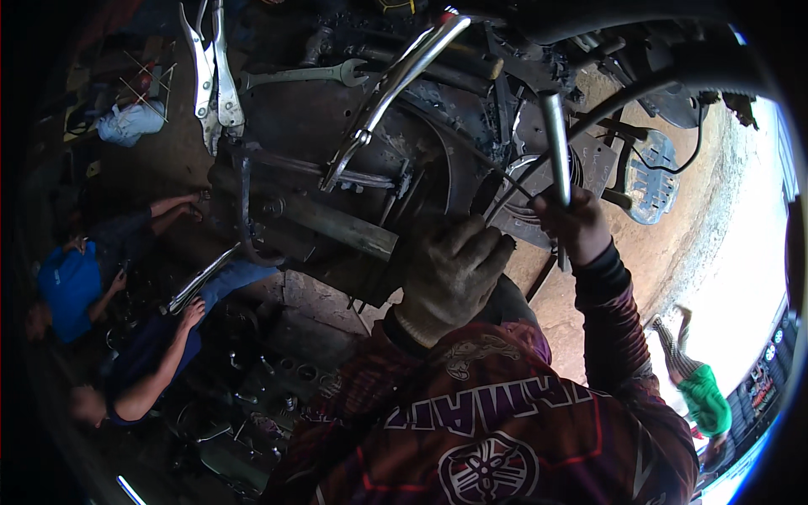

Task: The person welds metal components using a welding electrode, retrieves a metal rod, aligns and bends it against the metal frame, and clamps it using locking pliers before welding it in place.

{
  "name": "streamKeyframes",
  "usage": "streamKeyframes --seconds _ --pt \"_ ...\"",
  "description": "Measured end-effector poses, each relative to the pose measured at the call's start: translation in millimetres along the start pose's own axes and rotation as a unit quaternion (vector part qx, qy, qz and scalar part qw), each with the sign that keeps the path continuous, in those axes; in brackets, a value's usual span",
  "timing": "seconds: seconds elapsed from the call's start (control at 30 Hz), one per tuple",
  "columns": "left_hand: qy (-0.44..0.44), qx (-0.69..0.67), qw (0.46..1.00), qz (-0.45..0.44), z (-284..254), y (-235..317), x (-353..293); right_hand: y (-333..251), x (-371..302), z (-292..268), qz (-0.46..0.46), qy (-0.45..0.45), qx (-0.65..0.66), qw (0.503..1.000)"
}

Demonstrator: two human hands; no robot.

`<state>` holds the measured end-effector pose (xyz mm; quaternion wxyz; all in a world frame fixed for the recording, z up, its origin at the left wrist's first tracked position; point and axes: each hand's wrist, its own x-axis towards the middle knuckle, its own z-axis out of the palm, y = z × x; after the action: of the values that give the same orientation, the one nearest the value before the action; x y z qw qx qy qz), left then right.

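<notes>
My left hand (454,273), in a worn work glove, is curled closed in front of my chest. Whatever lies inside its fingers is hidden; a black cable (602,118) runs down toward it from the upper right. My bare right hand (576,225) is wrapped round a shiny metal tube (554,139), held roughly upright. A thin dark rod (505,175) reaches from the same hand toward the metalwork. Left of the gloved hand lies a thick metal bar (345,225). Beyond it, locking pliers (391,93) are on the dark steel work.
More locking pliers (223,84) and an open-ended wrench (303,76) lie at the far left. A curved clamp (244,202) stands nearby. Two people, one in a blue shirt (71,290), are at left; another wears green (705,396) at right. A pedal-like metal plate (652,181) lies right.
</notes>
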<state>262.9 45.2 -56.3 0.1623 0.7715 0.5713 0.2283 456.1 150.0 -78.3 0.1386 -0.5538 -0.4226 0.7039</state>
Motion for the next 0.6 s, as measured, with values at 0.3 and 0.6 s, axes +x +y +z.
streamKeyframes --seconds 0.3,0.6 --pt "0.000 -0.105 0.994 0.004 -5.2 -16.9 -1.6 -5.1 3.7 3.2 0.028 0.029 -0.054 0.998" --pt "0.012 -0.128 0.991 0.030 0.1 -22.2 -0.9 -5.6 3.0 2.7 -0.024 0.045 -0.134 0.990"
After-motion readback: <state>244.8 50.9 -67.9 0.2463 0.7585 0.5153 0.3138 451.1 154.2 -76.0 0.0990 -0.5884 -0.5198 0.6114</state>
